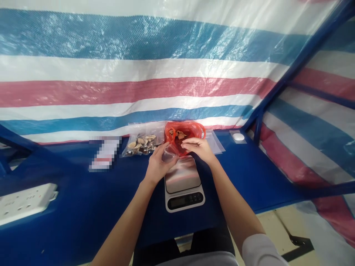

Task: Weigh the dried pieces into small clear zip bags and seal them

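A red plastic bag [195,130] stands with its mouth spread, and dried brown slices [181,135] show inside. My right hand [198,147] reaches over the bag's near edge with its fingertips drawn together; whatever they hold is too small to make out. Just left of it, my left hand [159,162] is closed on a small clear plastic bag [168,152] in front of the red one. Below both hands sits a kitchen scale [185,201] with a bare metal plate and a dark display.
A clear zip bag of dried mushroom slices [142,144] lies left of the red bag. Flat clear bags [217,142] and a small packet with a white round item [237,137] are to the right. A power strip [26,201] and a blurred-out paper [105,153] lie left.
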{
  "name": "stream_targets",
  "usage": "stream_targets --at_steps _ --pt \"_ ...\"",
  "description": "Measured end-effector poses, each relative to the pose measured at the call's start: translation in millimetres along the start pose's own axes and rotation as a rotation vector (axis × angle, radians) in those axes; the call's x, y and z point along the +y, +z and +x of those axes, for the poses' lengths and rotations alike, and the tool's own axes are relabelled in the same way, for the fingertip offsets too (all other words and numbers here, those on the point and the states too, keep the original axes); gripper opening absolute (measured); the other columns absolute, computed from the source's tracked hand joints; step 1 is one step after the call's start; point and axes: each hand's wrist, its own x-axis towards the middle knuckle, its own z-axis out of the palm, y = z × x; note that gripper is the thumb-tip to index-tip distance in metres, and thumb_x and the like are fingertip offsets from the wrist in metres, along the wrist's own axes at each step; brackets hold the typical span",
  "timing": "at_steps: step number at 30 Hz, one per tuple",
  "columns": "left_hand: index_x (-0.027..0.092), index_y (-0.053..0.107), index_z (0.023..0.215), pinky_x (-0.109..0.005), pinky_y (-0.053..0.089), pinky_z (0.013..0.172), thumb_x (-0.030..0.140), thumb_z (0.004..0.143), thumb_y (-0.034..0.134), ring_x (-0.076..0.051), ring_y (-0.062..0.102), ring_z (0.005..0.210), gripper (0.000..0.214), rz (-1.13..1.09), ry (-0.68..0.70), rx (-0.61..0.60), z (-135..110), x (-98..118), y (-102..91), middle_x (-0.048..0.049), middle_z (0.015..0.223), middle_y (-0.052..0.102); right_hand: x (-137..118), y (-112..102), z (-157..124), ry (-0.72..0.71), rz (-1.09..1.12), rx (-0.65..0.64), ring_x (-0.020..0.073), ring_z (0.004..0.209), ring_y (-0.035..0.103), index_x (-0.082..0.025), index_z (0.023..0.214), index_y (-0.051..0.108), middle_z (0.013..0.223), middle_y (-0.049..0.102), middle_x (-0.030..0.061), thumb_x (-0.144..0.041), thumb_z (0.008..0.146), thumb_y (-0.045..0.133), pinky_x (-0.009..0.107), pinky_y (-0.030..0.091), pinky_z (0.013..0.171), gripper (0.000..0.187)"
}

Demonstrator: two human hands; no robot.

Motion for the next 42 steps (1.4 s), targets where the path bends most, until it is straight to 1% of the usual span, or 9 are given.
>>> stream_targets --at_steps 6,8,12,15,17,21,26,34,42 --pt "0.019 0.066 0.122 -0.043 0.057 0.099 0.042 0.079 0.076 -0.027 0.072 0.110 0.050 -0.093 -0.080 0.058 14.5 8.7 -1.9 -0.0107 0.120 0.074 -9.6 -19.0 30.1 -0.030 -0.188 -0.131 0.0205 0.093 0.074 -0.020 0.103 0.079 0.107 0.079 0.0065 -0.041 0.080 0.074 0.031 0.062 0.073 0.031" --pt "0.019 0.066 0.121 -0.042 0.058 0.098 0.041 0.079 0.076 -0.027 0.072 0.108 0.048 -0.099 -0.071 0.067 19.4 10.7 0.5 -0.0104 0.119 0.075 -13.2 -20.9 42.0 -0.064 -0.300 -0.169 0.0200 0.096 0.073 -0.021 0.103 0.079 0.108 0.079 0.0056 -0.036 0.085 0.071 0.032 0.061 0.079 0.025" --pt "0.020 0.067 0.121 -0.041 0.059 0.095 0.041 0.080 0.076 -0.026 0.073 0.106 0.047 -0.091 -0.073 0.075 21.2 6.7 6.1 -0.0095 0.117 0.075 -14.8 -15.7 61.9 -0.126 -0.754 -0.168 0.0198 0.104 0.071 -0.026 0.098 0.079 0.107 0.079 0.0013 -0.025 0.089 0.066 0.033 0.053 0.096 0.016" --pt "0.019 0.067 0.121 -0.041 0.058 0.097 0.041 0.080 0.077 -0.026 0.073 0.106 0.048 -0.092 -0.112 0.086 16.8 -0.2 8.6 -0.0099 0.116 0.075 -9.1 -8.7 68.5 -0.062 -1.074 -0.151 0.0233 0.105 0.071 -0.029 0.107 0.077 0.109 0.079 0.0022 -0.026 0.091 0.063 0.034 0.053 0.089 0.022" --pt "0.018 0.067 0.122 -0.041 0.057 0.098 0.041 0.079 0.077 -0.026 0.072 0.106 0.049 -0.098 -0.116 0.092 14.1 -3.4 9.0 -0.0102 0.116 0.075 -3.2 -5.3 69.4 -0.059 -1.177 -0.141 0.0256 0.109 0.070 -0.029 0.115 0.075 0.116 0.077 0.0039 -0.028 0.093 0.059 0.034 0.054 0.084 0.027" --pt "0.019 0.066 0.122 -0.040 0.058 0.096 0.041 0.080 0.077 -0.025 0.072 0.104 0.049 -0.099 -0.125 0.089 13.4 -4.5 8.6 -0.0094 0.115 0.075 7.2 -2.7 69.5 -0.082 -1.266 -0.151 0.0277 0.113 0.068 -0.030 0.121 0.071 0.125 0.073 0.0049 -0.032 0.097 0.052 0.035 0.054 0.080 0.031" --pt "0.019 0.066 0.122 -0.041 0.057 0.098 0.043 0.080 0.077 -0.025 0.072 0.105 0.050 -0.101 -0.136 0.084 13.7 -4.7 10.2 -0.0095 0.116 0.075 14.3 -2.9 72.2 -0.068 -1.298 -0.200 0.0272 0.119 0.064 -0.032 0.128 0.067 0.137 0.067 0.0021 -0.030 0.094 0.057 0.036 0.055 0.084 0.035" --pt "0.019 0.066 0.125 -0.040 0.058 0.097 0.044 0.080 0.077 -0.026 0.071 0.109 0.053 -0.111 -0.177 0.078 11.9 -6.7 11.9 -0.0101 0.121 0.073 11.6 -2.6 73.8 -0.043 -1.352 -0.175 0.0299 0.111 0.068 -0.028 0.122 0.071 0.120 0.075 0.0070 -0.027 0.097 0.049 0.038 0.055 0.079 0.033" --pt "0.018 0.067 0.123 -0.040 0.057 0.097 0.045 0.080 0.076 -0.025 0.072 0.106 0.052 -0.108 -0.155 0.075 13.1 -4.8 11.1 -0.0100 0.117 0.074 0.0 -7.1 72.2 -0.098 -1.270 -0.201 0.0290 0.106 0.070 -0.029 0.119 0.075 0.115 0.077 0.0068 -0.026 0.094 0.057 0.038 0.053 0.084 0.030"
